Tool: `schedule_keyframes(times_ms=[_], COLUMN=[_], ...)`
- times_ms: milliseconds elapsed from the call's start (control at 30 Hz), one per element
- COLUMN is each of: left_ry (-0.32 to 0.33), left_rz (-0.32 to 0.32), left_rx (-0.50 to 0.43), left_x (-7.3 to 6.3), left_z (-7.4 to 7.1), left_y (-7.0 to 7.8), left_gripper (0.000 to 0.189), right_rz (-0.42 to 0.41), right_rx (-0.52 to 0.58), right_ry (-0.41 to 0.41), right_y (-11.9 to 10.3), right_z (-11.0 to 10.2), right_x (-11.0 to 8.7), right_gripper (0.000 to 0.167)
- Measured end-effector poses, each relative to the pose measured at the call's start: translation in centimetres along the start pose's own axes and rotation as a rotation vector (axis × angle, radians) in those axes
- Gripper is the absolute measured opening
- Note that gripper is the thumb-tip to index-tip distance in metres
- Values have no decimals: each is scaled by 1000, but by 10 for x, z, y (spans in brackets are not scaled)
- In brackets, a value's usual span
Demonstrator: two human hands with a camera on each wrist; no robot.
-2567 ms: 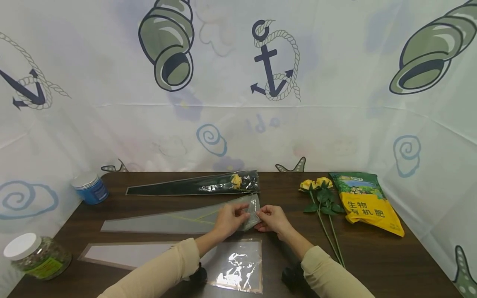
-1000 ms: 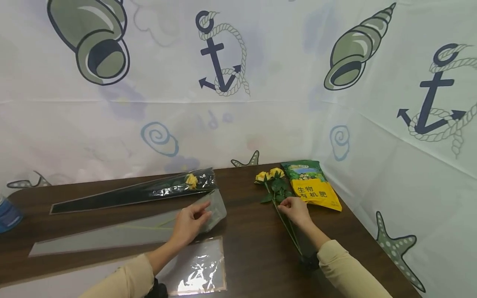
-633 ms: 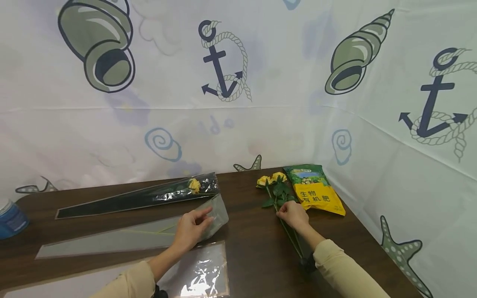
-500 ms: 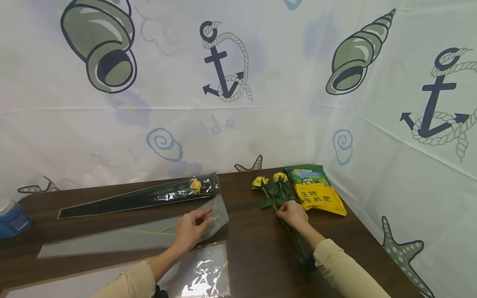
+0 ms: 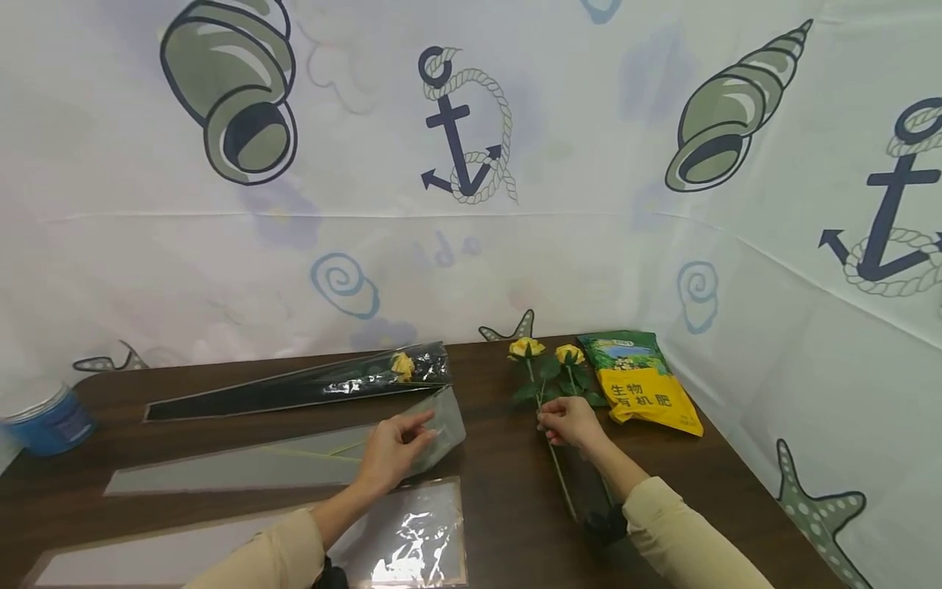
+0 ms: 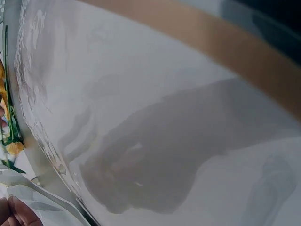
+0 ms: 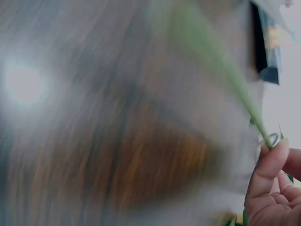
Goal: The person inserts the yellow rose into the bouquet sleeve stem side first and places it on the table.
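My left hand (image 5: 390, 454) pinches the near edge of a grey plastic flower sleeve (image 5: 450, 413), whose wide end stands raised off the table. In the left wrist view its fingertips (image 6: 23, 214) meet at the clear film. To the right, my right hand (image 5: 577, 425) holds a yellow rose (image 5: 527, 348) by its green stem (image 7: 240, 89), between thumb and index finger. The bloom points away from me. A second yellow rose (image 5: 569, 354) lies just right of it, its stem partly hidden under my right hand.
A black sleeve (image 5: 243, 401) with a yellow rose in it lies at the back. A flat clear-fronted sleeve (image 5: 162, 552) lies in front. A yellow-green fertilizer bag (image 5: 651, 393) rests at the back right, a blue jar (image 5: 55, 425) at the far left.
My right hand left the sleeve's end, reached right to the roses and took one by the stem. That rose has shifted apart from the other. My left hand stays at the sleeve.
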State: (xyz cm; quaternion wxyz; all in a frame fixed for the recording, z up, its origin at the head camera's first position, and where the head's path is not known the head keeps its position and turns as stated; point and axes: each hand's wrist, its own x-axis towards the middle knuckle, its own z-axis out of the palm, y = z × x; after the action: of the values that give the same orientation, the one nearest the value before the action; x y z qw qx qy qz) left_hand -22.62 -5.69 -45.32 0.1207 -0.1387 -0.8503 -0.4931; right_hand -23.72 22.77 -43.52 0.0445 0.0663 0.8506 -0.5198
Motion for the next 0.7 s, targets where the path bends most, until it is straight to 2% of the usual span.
schedule_keyframes(times_ms=[100, 200, 333, 433, 533, 700], left_ry=[-3, -13, -20, -11, -7, -3], left_rz=[-5, -7, 7, 3, 4, 3], left_rx=[-12, -24, -34, -30, -33, -35], left_x=[-1, -2, -1, -1, -2, -2], left_z=[-2, -4, 0, 1, 1, 0], left_y=[1, 2, 3, 3, 3, 3], left_gripper=[26, 27, 27, 27, 26, 27], right_rz=[5, 18, 12, -17, -51, -76], right_rx=[177, 417, 759, 937, 1021, 1047], right_ry=[-6, 50, 174, 240, 299, 343], right_y=[-8, -19, -32, -42, -50, -55], right_z=[6, 12, 14, 16, 20, 35], right_x=[2, 6, 11, 14, 17, 19], right_gripper=[29, 30, 14, 8, 9, 9])
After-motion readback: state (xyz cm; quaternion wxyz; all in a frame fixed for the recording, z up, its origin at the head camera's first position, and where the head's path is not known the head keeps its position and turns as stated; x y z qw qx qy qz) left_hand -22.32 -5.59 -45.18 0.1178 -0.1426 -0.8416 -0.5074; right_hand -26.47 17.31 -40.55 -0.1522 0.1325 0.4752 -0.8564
